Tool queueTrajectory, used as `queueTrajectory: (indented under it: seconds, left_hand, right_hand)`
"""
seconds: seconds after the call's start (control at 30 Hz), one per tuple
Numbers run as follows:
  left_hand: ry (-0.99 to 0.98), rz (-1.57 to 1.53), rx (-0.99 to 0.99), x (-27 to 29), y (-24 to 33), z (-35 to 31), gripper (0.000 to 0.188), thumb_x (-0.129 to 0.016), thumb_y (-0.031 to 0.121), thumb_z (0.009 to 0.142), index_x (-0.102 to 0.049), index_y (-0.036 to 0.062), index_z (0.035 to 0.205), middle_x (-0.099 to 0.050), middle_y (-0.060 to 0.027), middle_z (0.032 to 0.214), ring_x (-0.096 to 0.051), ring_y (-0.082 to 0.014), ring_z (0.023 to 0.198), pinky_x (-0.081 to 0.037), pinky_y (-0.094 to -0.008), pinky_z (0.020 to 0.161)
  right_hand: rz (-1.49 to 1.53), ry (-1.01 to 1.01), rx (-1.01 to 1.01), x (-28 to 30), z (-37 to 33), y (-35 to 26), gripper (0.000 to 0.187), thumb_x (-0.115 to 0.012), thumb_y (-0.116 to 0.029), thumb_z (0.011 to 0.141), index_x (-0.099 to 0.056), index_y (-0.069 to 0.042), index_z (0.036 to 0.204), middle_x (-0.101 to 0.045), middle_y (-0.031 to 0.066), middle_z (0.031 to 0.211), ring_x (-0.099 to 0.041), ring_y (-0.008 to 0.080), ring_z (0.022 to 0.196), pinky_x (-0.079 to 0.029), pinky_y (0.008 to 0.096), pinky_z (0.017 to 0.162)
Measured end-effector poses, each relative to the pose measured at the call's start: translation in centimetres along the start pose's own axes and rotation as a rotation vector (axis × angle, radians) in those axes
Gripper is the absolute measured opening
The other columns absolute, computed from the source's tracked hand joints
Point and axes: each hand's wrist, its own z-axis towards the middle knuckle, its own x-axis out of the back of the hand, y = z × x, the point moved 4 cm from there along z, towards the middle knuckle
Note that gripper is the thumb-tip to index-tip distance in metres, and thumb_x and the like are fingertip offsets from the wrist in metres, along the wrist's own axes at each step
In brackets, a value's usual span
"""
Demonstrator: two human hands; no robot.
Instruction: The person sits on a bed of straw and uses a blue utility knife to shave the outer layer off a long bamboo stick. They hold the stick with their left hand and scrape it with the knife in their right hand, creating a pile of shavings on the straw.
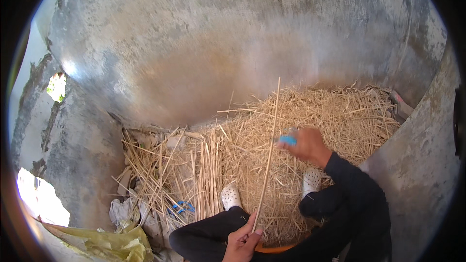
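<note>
My left hand (241,243) is closed round the lower end of a long, thin, straw-coloured stalk (268,165). The stalk rises steeply, leaning slightly right toward its tip near the grey wall. My right hand (309,146) is closed on a small tool with a bright blue part (288,139). Motion blurs this tool, so its exact kind is unclear. Its left end lies close to the stalk's middle; whether they touch I cannot tell. Left of my legs lies a row of similar stalks (208,177), side by side.
Loose straw shavings (330,111) heap up against the concrete wall (233,43). My feet, in white clogs (230,197), rest among them. Crossed stalks (145,165), a blue cord-like thing (181,207) and a yellowish plastic sheet (111,245) lie at left. A slanting wall (417,165) borders the right.
</note>
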Motion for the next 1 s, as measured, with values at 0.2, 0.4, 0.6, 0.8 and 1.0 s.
queueTrajectory:
  seconds: [0.2,0.4,0.6,0.8,1.0]
  left_hand:
    - [0.014,-0.078,0.057,-0.1,-1.0,-0.7,0.04,-0.056,0.012,0.092,-0.051,0.0038,0.131,-0.04,0.0093,0.066,-0.033,-0.0014,0.056,-0.026,-0.0188,0.049]
    - [-0.024,-0.168,0.057,-0.3,-1.0,-0.7,0.041,-0.054,0.009,0.091,-0.051,0.0031,0.131,-0.041,0.0097,0.066,-0.033,-0.0006,0.055,-0.024,-0.0187,0.048]
    - [-0.005,-0.125,0.092,-1.1,-0.5,-1.2,0.041,-0.054,0.009,0.092,-0.051,0.003,0.132,-0.043,0.0094,0.067,-0.034,-0.0011,0.056,-0.025,-0.0182,0.049]
    - [-0.005,-0.099,0.09,-1.5,-0.9,-1.7,0.04,-0.055,0.009,0.092,-0.052,0.0029,0.131,-0.044,0.0099,0.069,-0.034,-0.0016,0.057,-0.026,-0.018,0.05]
    - [-0.048,-0.067,0.138,-3.0,-0.2,-2.4,0.037,-0.056,0.01,0.091,-0.055,0.0036,0.127,-0.046,0.0099,0.07,-0.038,-0.0025,0.058,-0.027,-0.0181,0.051]
  right_hand:
    - [-0.009,0.189,0.167,-0.2,-0.3,-1.2,0.076,-0.037,-0.08,0.078,-0.066,-0.011,0.062,-0.052,0.0083,0.046,-0.055,0.0252,0.042,-0.046,0.0389,0.048]
    - [0.071,0.162,0.163,-0.7,-0.9,-0.9,0.082,-0.033,-0.084,0.076,-0.059,-0.009,0.053,-0.045,0.0051,0.04,-0.049,0.0222,0.037,-0.038,0.037,0.04]
    - [-0.037,0.298,0.311,1.8,0.2,-1.0,0.076,-0.042,-0.084,0.072,-0.059,-0.013,0.05,-0.044,0.0017,0.039,-0.045,0.0178,0.034,-0.035,0.0332,0.036]
    - [-0.069,0.416,0.229,3.0,2.4,2.4,0.074,-0.044,-0.083,0.072,-0.053,-0.014,0.046,-0.044,0.0008,0.038,-0.044,0.0176,0.033,-0.035,0.0337,0.037]
    - [-0.148,0.373,-0.12,3.5,6.3,8.4,0.077,-0.037,-0.078,0.081,-0.06,-0.008,0.06,-0.052,0.0065,0.049,-0.052,0.0218,0.042,-0.04,0.0362,0.041]
